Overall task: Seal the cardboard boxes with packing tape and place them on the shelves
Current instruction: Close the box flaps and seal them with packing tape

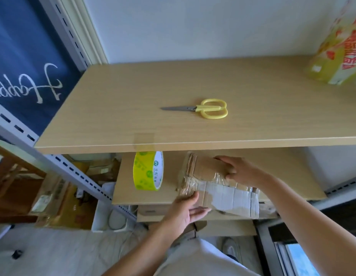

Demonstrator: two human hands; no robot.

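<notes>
Both bare forearms reaching forward; left hand [185, 211] palm-in with fingers straight, right hand [236, 170] ahead, fingers curled in a grip.

white script "happy" on dark blue banner [27, 62], red characters on yellow package [336, 54], unreadable
</notes>
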